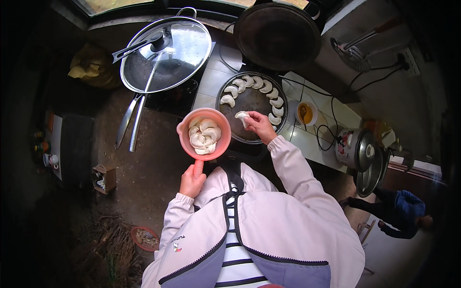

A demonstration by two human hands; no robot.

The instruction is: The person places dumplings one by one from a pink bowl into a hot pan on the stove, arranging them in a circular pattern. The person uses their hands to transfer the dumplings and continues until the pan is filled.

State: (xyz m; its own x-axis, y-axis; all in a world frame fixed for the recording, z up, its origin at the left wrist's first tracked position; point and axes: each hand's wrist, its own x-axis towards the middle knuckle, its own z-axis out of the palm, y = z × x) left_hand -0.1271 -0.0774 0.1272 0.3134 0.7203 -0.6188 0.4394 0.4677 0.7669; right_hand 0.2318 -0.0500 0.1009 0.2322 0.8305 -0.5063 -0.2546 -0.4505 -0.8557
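My left hand (192,180) is closed round the handle of a pink plastic ladle (227,128), a deep scoop that holds several pale, uncooked dumplings (205,137). With the fingertips of my right hand (261,126) I pinch one dumpling (241,115) above the near part of a round electric griddle (252,103). Along the griddle's far and right rim several white crescent dumplings (258,82) lie in a curved row. The middle of its dark surface is bare. The griddle's round lid (278,36) stands raised behind it.
A wok with a glass lid (185,43) stands back left, a spatula on it and handles jutting toward me. Right of the griddle are a bowl of yellow oil (305,113), black cables and a rice cooker (353,149). Another person (401,211) is at the far right.
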